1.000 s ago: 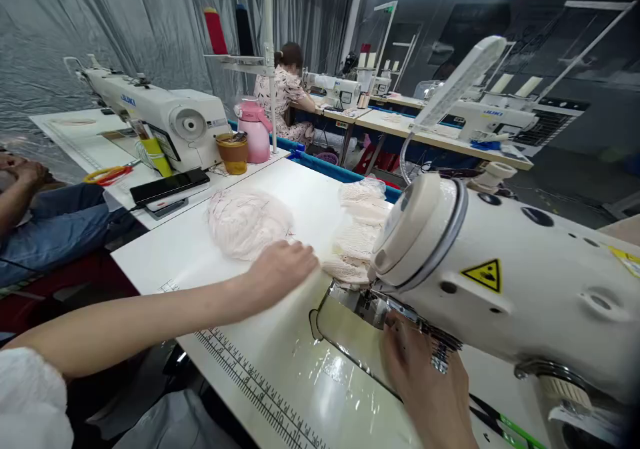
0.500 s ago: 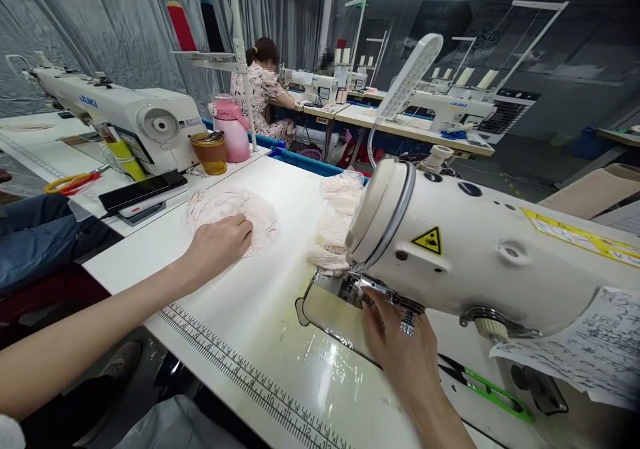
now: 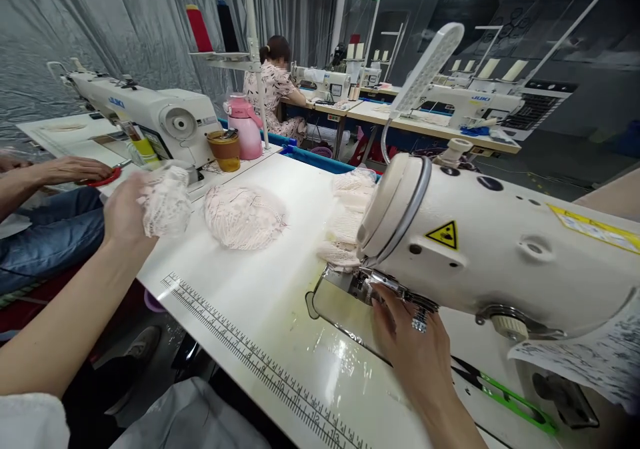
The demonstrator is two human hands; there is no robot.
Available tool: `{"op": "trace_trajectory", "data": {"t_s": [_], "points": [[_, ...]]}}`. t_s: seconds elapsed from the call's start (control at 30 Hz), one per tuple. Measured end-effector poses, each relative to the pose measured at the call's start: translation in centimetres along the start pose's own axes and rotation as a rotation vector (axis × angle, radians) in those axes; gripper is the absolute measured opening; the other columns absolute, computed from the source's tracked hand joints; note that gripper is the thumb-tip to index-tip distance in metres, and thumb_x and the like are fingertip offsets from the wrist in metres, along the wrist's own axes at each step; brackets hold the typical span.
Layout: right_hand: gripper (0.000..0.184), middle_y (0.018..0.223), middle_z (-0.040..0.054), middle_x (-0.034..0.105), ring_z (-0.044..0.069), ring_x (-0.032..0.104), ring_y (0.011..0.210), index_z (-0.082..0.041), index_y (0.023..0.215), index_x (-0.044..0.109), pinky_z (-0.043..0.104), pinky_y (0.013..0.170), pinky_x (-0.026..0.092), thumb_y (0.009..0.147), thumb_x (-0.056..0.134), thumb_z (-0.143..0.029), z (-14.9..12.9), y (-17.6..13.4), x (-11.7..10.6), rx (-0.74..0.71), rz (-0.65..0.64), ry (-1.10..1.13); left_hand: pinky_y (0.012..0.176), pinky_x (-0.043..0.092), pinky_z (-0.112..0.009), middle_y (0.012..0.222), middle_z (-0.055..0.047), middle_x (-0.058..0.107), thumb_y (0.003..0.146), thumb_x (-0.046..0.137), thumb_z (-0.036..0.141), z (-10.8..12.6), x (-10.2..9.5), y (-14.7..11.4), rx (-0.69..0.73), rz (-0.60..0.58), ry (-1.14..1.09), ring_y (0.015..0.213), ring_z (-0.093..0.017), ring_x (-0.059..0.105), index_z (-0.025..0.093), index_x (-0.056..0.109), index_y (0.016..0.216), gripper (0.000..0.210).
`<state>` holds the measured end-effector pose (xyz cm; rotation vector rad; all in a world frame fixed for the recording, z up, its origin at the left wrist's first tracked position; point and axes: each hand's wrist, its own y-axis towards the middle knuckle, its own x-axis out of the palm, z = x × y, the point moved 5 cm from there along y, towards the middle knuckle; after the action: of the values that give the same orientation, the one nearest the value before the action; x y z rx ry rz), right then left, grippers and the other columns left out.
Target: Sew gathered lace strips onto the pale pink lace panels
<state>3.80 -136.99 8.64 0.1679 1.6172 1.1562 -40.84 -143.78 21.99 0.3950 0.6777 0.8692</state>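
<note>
My left hand is closed round a crumpled piece of pale pink lace fabric, lifted at the table's left edge and slightly blurred. Beside it a rounded pile of the same lace lies on the white table. My right hand is at the needle area of the white sewing machine, its fingers bent in under the head by the presser foot. What those fingertips hold, if anything, is hidden. More gathered lace fabric lies behind the needle, left of the machine head.
Green-handled thread snips lie right of my right hand. A printed ruler runs along the front edge. At left, a co-worker's hand holds a red-handled tool. A cup and a pink jug stand behind the pile.
My left hand has moved left and up from the pile, with a piece of lace now in it. A co-worker's hand has come into view at left. My right hand stays by the needle.
</note>
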Motion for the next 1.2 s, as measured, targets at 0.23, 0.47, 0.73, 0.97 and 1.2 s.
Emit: {"op": "trace_trajectory", "data": {"t_s": [0.23,0.47,0.73,0.97,1.2], "points": [[0.028,0.073,0.0054,0.074,0.020,0.066,0.066,-0.018,0.108,0.081,0.034,0.078,0.049,0.105,0.054,-0.027,-0.2,0.8,-0.4,-0.008,0.045,0.044,0.055,0.060,-0.030,0.071,-0.001,0.074,0.086,0.075,0.048,6.9,3.6,-6.9,-0.370,-0.487,-0.301,0.062,-0.019,0.071,0.021,0.067,0.109,0.037],[0.026,0.080,0.0056,0.077,0.023,0.069,0.076,-0.022,0.114,0.080,0.035,0.077,0.049,0.100,0.058,-0.026,0.4,0.5,0.3,0.190,-0.198,0.127,0.054,0.049,-0.028,0.098,-0.004,0.078,0.095,0.054,0.063,10.0,15.7,-13.7,-0.132,-1.242,-0.163,0.067,-0.017,0.068,0.025,0.067,0.115,0.045],[0.027,0.099,0.0054,0.077,0.023,0.070,0.092,-0.024,0.111,0.074,0.037,0.089,0.050,0.107,0.054,-0.041,-1.0,1.2,-0.5,0.307,-0.451,0.431,0.064,0.047,-0.034,0.096,-0.005,0.072,0.087,0.057,0.058,8.6,19.2,-16.4,0.313,-1.208,0.246,0.081,-0.025,0.067,0.026,0.068,0.121,0.048],[0.017,0.109,0.0045,0.075,0.023,0.067,0.099,-0.023,0.112,0.068,0.038,0.094,0.047,0.096,0.066,-0.028,-2.2,1.0,-0.2,0.187,-0.543,0.591,0.064,0.051,-0.032,0.094,-0.003,0.074,0.095,0.051,0.043,7.1,19.1,-17.2,0.373,-1.103,0.149,0.082,-0.024,0.071,0.028,0.063,0.125,0.036],[0.027,0.093,0.0056,0.075,0.021,0.068,0.081,-0.023,0.116,0.072,0.035,0.079,0.046,0.103,0.050,-0.019,-1.4,0.7,-0.4,0.182,-0.395,0.280,0.073,0.055,-0.043,0.129,-0.015,0.070,0.106,0.040,0.025,11.1,17.2,-16.7,0.956,-0.743,0.261,0.093,-0.030,0.072,0.018,0.067,0.123,0.032]]}}
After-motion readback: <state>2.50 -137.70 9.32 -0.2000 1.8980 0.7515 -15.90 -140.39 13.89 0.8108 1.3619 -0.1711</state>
